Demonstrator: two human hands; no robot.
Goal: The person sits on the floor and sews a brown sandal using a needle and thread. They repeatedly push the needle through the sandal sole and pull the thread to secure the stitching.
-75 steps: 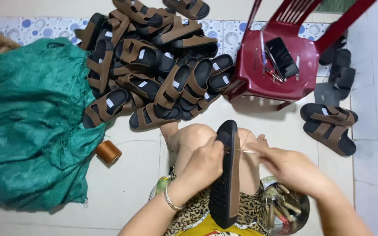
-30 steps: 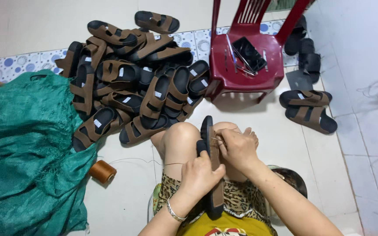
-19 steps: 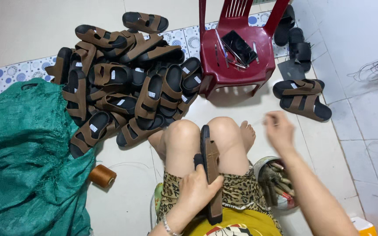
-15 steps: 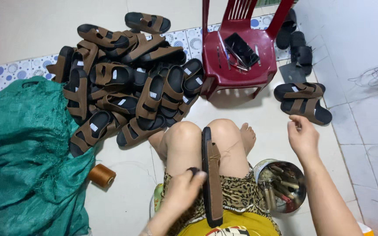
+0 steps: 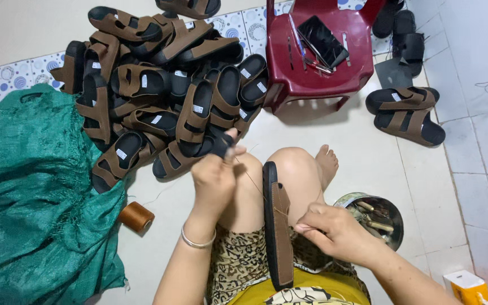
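Observation:
A brown-and-black sandal (image 5: 278, 226) stands on its edge between my bare knees, sole to the left and strap to the right. My left hand (image 5: 216, 178) is raised above my left knee with its fingers pinched on a thin thread (image 5: 251, 181), and a black guard covers one fingertip. The thread runs taut from that hand down to the sandal. My right hand (image 5: 337, 231) rests against the sandal's right side, its fingertips pinching the brown strap.
A heap of brown sandals (image 5: 159, 90) lies ahead on the floor, with a green sack (image 5: 29, 192) and a brown thread spool (image 5: 136, 216) to the left. A red plastic chair (image 5: 317, 62) holds a phone and tools. A round metal tin (image 5: 377, 217) and a sandal pair (image 5: 405, 116) lie on the right.
My left hand let go of the sandal and rose, drawing the thread taut. My right hand came back from beside the tin and now pinches the sandal.

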